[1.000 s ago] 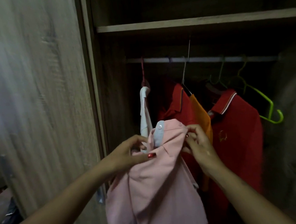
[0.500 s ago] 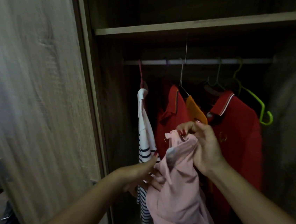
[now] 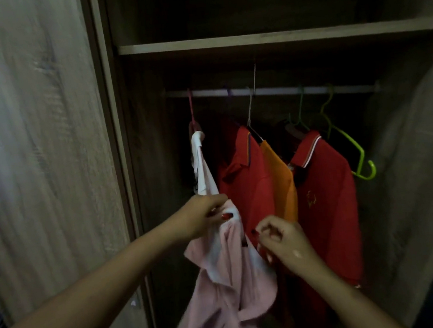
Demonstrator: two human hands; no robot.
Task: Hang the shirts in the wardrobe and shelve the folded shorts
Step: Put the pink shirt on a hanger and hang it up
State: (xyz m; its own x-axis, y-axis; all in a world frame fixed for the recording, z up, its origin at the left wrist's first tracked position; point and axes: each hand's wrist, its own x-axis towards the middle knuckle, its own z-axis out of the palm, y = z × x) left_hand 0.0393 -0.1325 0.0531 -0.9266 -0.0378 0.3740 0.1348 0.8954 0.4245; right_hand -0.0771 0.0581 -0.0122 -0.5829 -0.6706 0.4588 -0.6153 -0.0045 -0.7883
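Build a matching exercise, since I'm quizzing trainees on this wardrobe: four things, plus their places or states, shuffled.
Things:
1. pink shirt
2. lime hanger
3. orange shirt
4. white shirt

Places or states:
A. leftmost on the rail
B. gripped by the left hand and right hand
C. bare, rightmost on the rail
D. between two red shirts

Pairs: 1-B, 2-C, 3-D, 4-A

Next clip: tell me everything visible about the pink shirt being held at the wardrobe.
The pale pink collared shirt looks like soft knit fabric with a whiter collar lining. It hangs limp and creased before the open wooden wardrobe, below the metal rail, not hooked on it. The left hand grips its collar top; the right hand pinches the collar's other side. Its hem runs out of frame.
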